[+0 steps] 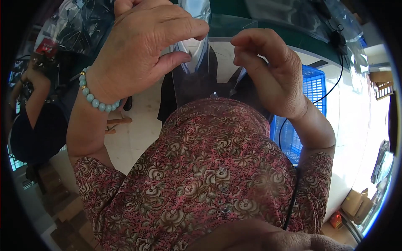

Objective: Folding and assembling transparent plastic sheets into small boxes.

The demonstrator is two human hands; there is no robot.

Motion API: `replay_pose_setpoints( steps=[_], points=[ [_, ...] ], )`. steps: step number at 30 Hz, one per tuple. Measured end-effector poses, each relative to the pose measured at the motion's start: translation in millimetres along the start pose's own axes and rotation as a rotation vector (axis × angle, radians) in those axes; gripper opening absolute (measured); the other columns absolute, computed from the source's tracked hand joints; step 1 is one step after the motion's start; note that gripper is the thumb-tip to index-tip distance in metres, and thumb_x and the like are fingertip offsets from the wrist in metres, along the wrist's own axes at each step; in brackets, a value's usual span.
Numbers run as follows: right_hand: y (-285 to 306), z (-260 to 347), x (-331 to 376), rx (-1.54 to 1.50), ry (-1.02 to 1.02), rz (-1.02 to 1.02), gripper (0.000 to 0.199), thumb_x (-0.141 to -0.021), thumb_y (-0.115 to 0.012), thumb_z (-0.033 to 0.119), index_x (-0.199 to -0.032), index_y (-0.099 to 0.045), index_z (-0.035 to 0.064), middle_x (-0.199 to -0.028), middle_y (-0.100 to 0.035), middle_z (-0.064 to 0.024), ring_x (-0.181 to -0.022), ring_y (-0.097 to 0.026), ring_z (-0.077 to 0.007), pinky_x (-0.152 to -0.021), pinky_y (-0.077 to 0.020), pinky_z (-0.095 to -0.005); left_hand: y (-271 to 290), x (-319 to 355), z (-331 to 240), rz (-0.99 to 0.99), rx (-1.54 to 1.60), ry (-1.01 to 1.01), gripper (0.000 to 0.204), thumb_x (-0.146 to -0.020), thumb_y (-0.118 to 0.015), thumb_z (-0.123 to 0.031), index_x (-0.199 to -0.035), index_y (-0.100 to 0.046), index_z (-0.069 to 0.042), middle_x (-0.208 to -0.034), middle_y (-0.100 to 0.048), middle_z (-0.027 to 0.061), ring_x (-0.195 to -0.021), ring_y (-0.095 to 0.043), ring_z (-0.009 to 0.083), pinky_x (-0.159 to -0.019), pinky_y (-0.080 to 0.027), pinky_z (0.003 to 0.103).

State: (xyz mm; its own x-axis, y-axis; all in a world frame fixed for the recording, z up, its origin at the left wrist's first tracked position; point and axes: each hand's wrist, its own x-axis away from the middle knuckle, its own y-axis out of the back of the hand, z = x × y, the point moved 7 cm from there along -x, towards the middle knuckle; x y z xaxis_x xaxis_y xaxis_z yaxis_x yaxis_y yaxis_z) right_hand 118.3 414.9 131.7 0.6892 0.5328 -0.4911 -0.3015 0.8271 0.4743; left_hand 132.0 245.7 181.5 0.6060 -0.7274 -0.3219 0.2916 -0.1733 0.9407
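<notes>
Far left of the left hand: another person [35,121] in dark clothing is sitting or crouching low, a hand raised near the head; the detail is blurred.

Above and left of the left hand: a pile of clear bags [79,25] with dark contents is lying by a red tag [47,48].

Left hand [142,50]: it is rising from the lower left, palm down. Its grip is pinching together, thumb and forefinger closing on the top left edge of a clear bag [209,50]. A bracelet [94,100] of pale green beads is circling the wrist.

Between the hands: the clear bag is hanging upright, held at its upper edge, its lower part dropping behind the floral blouse [209,167]. Through the film a white and dark shape is showing; what it is cannot be told.

Right hand [272,75]: it is coming from the lower right, fingers curled. Its grip is closing on the bag's top right edge, forefinger tip bent over the thumb.

Right of the right hand: a blue crate [312,90] is standing just beside the wrist, and a black cable [335,83] is running down across it.

Above both hands: a green table [301,39] is lying under clear film.

Far lower right: cardboard boxes [356,205] are standing on the floor.
</notes>
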Motion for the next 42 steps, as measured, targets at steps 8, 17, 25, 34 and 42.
replay_pose_setpoints(
  steps=[8, 17, 25, 34, 42],
  points=[
    [3, 9, -1, 0.183, 0.070, -0.045, 0.033, -0.086, -0.070, 0.000, -0.117, -0.061, 0.0055, -0.096, -0.065, -0.0066, -0.078, -0.062, -0.0140, -0.071, -0.0521, -0.0280, 0, 0, -5, -0.142, -0.042, -0.017, 0.060, -0.055, -0.089, -0.019, -0.112, -0.069, -0.019, -0.102, -0.068, -0.0044, -0.101, -0.058, 0.0170, -0.099, -0.027, 0.040],
    [-7, 4, 1, 0.025, 0.108, 0.040, 0.036, -0.084, -0.069, -0.003, -0.118, -0.062, 0.0066, -0.097, -0.065, -0.0072, -0.084, -0.065, -0.0158, -0.075, -0.0520, -0.0292, 2, 1, 15, 0.107, 0.397, -0.069, 0.036, -0.072, -0.076, -0.006, -0.106, -0.070, -0.015, -0.087, -0.064, -0.0054, -0.086, -0.054, 0.0168, -0.102, -0.025, 0.043],
    [-2, -1, 3, -0.019, 0.030, 0.033, 0.042, -0.079, -0.072, -0.002, -0.119, -0.063, 0.0055, -0.096, -0.062, -0.0057, -0.085, -0.061, -0.0136, -0.074, -0.0488, -0.0287, 6, -3, -8, -0.119, 0.105, -0.013, 0.043, -0.063, -0.086, -0.020, -0.103, -0.072, -0.014, -0.119, -0.064, -0.0002, -0.100, -0.055, 0.0162, -0.097, -0.028, 0.039],
    [1, 6, 10, 0.284, 0.147, -0.130, 0.048, -0.073, -0.083, 0.006, -0.117, -0.066, 0.0060, -0.112, -0.061, -0.0104, -0.078, -0.060, -0.0141, -0.068, -0.0507, -0.0276, -5, 2, -10, -0.140, -0.049, -0.033, 0.053, -0.056, -0.088, -0.025, -0.106, -0.073, -0.016, -0.121, -0.065, -0.0008, -0.105, -0.058, 0.0169, -0.094, -0.028, 0.038],
    [-4, -2, 11, 0.287, -0.010, -0.015, 0.042, -0.076, -0.081, 0.010, -0.116, -0.068, 0.0051, -0.112, -0.064, -0.0127, -0.076, -0.062, -0.0175, -0.069, -0.0529, -0.0307, -12, -2, -13, -0.099, 0.038, -0.076, 0.046, -0.060, -0.088, -0.022, -0.104, -0.074, -0.015, -0.098, -0.071, -0.0032, -0.102, -0.059, 0.0173, -0.094, -0.029, 0.039]
  ],
)
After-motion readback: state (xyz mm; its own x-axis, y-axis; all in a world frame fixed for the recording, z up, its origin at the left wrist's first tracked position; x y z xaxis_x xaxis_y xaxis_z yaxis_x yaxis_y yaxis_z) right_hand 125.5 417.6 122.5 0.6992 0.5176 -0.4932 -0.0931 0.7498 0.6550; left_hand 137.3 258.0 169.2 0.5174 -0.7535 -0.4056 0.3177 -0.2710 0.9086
